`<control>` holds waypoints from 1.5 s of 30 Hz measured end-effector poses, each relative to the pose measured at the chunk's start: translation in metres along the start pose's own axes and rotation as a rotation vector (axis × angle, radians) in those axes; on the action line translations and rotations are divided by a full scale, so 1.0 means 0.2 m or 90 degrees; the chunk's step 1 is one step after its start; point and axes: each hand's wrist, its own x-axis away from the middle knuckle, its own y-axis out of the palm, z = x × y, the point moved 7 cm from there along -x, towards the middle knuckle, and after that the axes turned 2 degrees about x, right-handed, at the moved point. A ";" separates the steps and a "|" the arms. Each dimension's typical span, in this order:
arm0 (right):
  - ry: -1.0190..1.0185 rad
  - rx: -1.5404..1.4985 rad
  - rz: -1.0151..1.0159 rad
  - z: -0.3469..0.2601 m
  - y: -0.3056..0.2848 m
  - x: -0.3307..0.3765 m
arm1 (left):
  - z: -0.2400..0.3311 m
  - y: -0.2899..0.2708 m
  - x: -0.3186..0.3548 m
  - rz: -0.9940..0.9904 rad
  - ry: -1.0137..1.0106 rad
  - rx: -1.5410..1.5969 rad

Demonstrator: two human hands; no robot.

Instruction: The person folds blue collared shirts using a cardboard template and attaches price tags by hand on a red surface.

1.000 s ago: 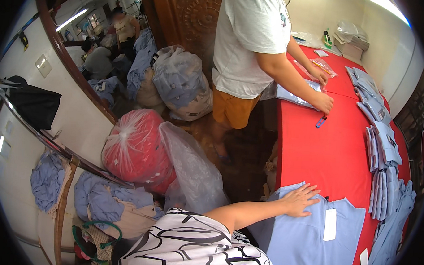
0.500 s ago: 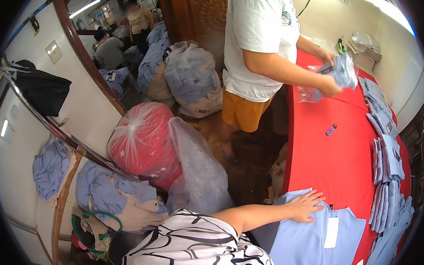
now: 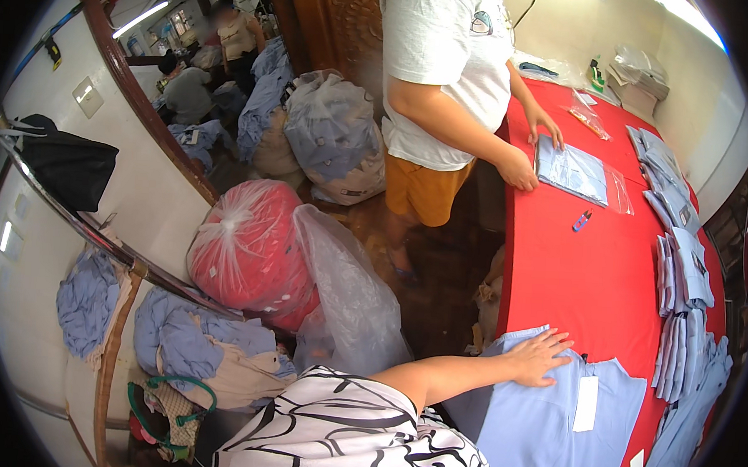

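Note:
My left hand (image 3: 540,358) lies flat, fingers spread, on the upper edge of a light-blue garment (image 3: 528,436) laid out on the red-covered table (image 3: 585,280). A white tag (image 3: 585,403) rests on the garment just past my fingertips. My right hand is outside the view. Across the table's far left side, a co-worker in a white T-shirt (image 3: 436,53) has both hands at a folded blue garment in a clear plastic bag (image 3: 573,171). Small blue thread snips (image 3: 581,221) lie between that bag and my hand.
Folded blue garments (image 3: 685,272) line the table's right edge. On the floor to the left stand a red-filled plastic bag (image 3: 252,253) and a bag of blue clothes (image 3: 332,136). Blue and beige cloth (image 3: 211,343) is heaped near a woven bag (image 3: 174,413).
The co-worker has lowered the bagged garment from the air onto the table, where it now lies flat. My left hand stays in place on the garment.

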 end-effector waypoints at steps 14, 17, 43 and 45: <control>-0.010 0.002 0.010 -0.01 0.00 -0.02 | -0.01 0.01 0.00 0.017 0.006 0.016; -0.014 0.000 0.010 -0.03 -0.01 -0.02 | -0.01 0.01 0.01 0.020 0.006 0.014; -0.008 0.014 0.016 0.02 0.01 0.00 | -0.01 0.00 0.00 0.013 0.006 0.012; -0.006 0.014 0.017 0.02 0.01 0.00 | -0.01 0.00 0.00 0.015 0.005 0.012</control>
